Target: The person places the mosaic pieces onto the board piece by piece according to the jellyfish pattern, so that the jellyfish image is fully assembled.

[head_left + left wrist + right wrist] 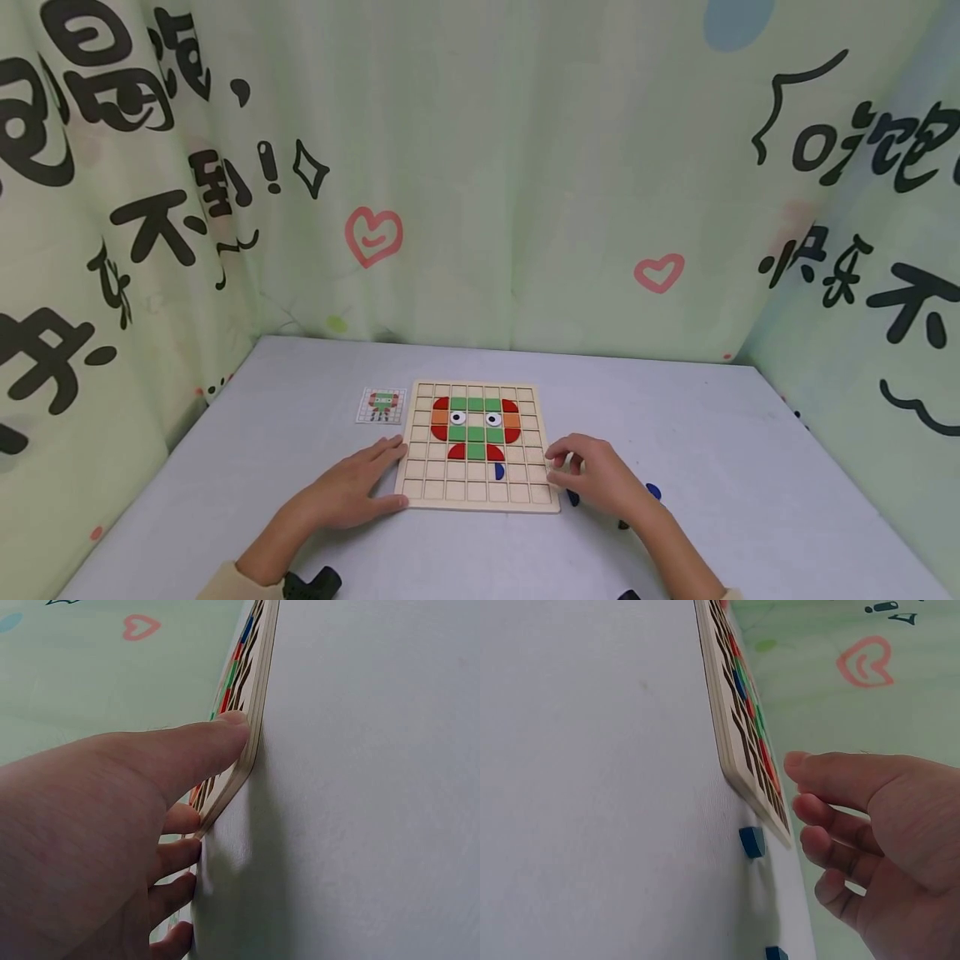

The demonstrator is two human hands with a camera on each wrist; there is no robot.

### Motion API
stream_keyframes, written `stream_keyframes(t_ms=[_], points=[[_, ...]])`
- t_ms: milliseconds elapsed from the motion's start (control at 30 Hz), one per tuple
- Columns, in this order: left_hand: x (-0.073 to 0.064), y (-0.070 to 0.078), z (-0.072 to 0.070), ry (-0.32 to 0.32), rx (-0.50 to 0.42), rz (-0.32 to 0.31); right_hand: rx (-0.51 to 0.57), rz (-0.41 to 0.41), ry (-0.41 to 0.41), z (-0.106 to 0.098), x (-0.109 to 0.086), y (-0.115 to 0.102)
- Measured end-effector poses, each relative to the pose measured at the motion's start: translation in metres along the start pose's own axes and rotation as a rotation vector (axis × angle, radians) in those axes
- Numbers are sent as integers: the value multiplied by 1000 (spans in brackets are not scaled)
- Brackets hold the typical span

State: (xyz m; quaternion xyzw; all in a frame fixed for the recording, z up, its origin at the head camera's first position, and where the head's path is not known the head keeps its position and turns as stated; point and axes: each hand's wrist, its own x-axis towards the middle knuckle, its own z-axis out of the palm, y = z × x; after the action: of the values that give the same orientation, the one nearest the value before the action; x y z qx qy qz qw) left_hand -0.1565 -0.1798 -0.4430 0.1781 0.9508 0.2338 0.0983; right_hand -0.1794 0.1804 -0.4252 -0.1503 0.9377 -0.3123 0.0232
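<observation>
A wooden grid board lies on the table, with red, green and orange tiles and two eye tiles set in its squares. One blue quarter-round tile sits low on the grid. My left hand rests against the board's left edge, its thumb touching the near corner in the left wrist view. Just past the right edge hovers my right hand, its fingers loosely bent, nothing between thumb and fingertips. Below it lies a loose blue tile by the board's corner.
A small pattern card lies beyond my left hand. Another blue tile lies to the right of my right wrist, and a dark piece lies near the forearm. A printed curtain hangs behind the white table.
</observation>
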Motion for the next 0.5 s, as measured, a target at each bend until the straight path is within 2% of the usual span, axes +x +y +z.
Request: stream_keyframes(t_ms=[133, 300, 500], points=[[0, 0, -1, -5, 2, -2, -16, -51, -18, -8, -7, 11], [0, 1, -1, -3, 1, 2, 16, -127, -81, -16, -15, 24], [0, 0, -1, -4, 0, -2, 39, -151, -173, -20, -19, 31]])
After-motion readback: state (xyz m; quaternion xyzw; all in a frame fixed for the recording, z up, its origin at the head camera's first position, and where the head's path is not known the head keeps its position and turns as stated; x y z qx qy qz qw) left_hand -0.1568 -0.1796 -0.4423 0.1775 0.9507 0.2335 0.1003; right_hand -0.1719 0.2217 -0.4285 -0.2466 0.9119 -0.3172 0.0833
